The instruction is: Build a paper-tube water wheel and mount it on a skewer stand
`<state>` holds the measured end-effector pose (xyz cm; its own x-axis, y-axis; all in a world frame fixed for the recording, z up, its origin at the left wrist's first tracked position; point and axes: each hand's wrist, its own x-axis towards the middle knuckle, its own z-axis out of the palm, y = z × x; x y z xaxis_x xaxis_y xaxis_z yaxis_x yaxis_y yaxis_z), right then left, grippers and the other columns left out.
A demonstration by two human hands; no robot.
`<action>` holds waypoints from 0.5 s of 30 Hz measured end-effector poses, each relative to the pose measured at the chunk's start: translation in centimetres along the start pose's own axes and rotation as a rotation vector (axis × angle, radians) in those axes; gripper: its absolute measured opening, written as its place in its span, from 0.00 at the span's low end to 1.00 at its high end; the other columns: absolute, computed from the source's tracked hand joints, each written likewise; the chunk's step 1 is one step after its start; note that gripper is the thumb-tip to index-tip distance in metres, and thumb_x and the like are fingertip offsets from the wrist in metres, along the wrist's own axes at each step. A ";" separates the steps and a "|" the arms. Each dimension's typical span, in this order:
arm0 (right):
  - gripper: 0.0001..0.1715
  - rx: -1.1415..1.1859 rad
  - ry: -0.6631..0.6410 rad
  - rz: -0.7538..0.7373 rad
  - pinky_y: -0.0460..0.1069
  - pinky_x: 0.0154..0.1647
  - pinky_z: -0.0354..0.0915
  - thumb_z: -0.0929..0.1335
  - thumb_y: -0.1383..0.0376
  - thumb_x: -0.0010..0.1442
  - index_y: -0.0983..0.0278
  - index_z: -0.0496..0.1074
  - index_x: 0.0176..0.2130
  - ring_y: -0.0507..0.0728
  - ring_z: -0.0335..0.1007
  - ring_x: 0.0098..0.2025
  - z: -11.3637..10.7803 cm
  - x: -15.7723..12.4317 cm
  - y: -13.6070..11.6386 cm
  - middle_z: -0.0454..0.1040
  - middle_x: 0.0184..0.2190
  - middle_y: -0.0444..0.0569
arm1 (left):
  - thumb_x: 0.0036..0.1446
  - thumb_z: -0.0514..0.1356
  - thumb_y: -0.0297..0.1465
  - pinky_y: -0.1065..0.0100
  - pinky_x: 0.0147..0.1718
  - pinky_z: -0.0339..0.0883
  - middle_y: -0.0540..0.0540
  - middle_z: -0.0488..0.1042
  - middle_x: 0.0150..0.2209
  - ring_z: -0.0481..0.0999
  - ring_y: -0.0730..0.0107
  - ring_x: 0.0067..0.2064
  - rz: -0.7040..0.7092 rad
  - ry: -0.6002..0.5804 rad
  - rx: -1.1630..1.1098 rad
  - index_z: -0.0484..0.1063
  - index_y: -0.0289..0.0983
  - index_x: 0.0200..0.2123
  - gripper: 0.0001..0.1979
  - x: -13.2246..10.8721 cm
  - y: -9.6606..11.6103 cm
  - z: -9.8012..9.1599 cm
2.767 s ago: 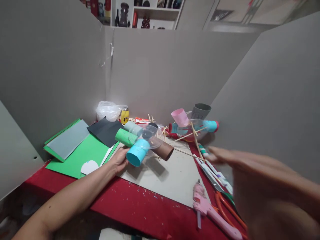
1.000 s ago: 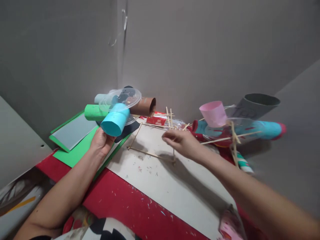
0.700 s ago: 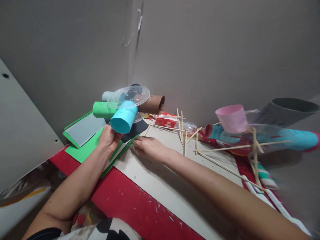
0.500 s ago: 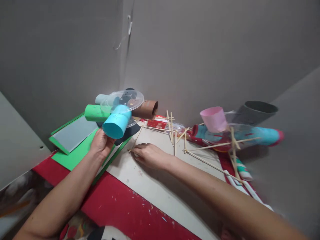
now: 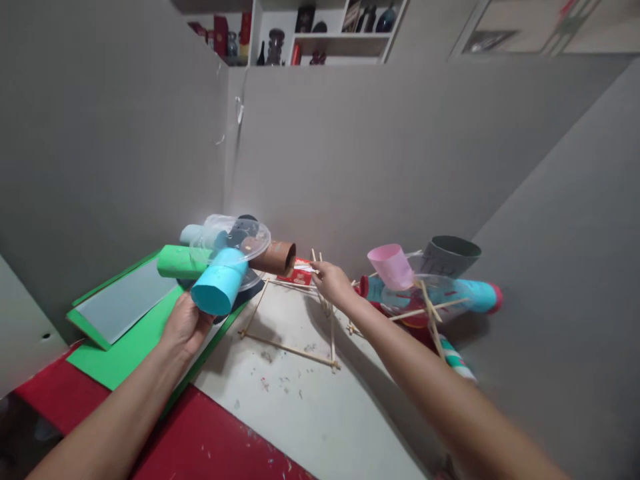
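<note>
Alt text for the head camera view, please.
The left hand holds up a cluster of coloured paper tubes around a clear plastic lid; the right hand pinches the top of a wooden stick frame standing on a grey cardboard sheet.

Light is soft and even, falling from above. The grey partition walls [image 5: 125,133] look flat and rather dim, while the shelf [image 5: 320,33] at top centre is brighter. The stick frame [image 5: 290,350] and right hand [image 5: 333,283] throw soft shadows on the pale board [image 5: 310,413]. Faint glare sits on the tube model [image 5: 223,267] and its clear lid. The edges stretch with wide-angle bending — the lower right smears with blur, while the centre is fairly sharp.
</note>
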<state>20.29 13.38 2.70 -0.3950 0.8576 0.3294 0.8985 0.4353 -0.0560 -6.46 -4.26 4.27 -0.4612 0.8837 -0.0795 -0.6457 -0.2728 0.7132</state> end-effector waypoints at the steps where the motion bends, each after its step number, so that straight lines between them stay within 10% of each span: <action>1: 0.19 0.005 0.014 0.006 0.59 0.50 0.71 0.67 0.59 0.67 0.63 0.69 0.55 0.59 0.72 0.50 0.5 1.1 -0.2 0.71 0.54 0.53 | 0.35 0.69 0.23 0.76 0.21 0.71 0.51 0.75 0.22 0.72 0.76 0.21 -0.002 -0.016 0.005 0.74 0.32 0.25 0.10 0.1 -0.1 -0.2; 15: 0.15 0.168 0.172 -0.193 0.58 0.49 0.71 0.67 0.59 0.67 0.64 0.71 0.51 0.58 0.73 0.48 1.6 1.5 1.0 0.73 0.51 0.52 | 0.32 0.72 0.26 0.76 0.19 0.68 0.52 0.76 0.23 0.71 0.76 0.21 -0.027 -0.094 0.031 0.75 0.34 0.29 0.15 0.2 -0.8 -1.0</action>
<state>20.31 15.57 1.63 -0.5041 0.7023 0.5027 0.7605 0.6368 -0.1270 -6.65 -4.24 2.98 -0.3833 0.9230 -0.0342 -0.6372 -0.2375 0.7331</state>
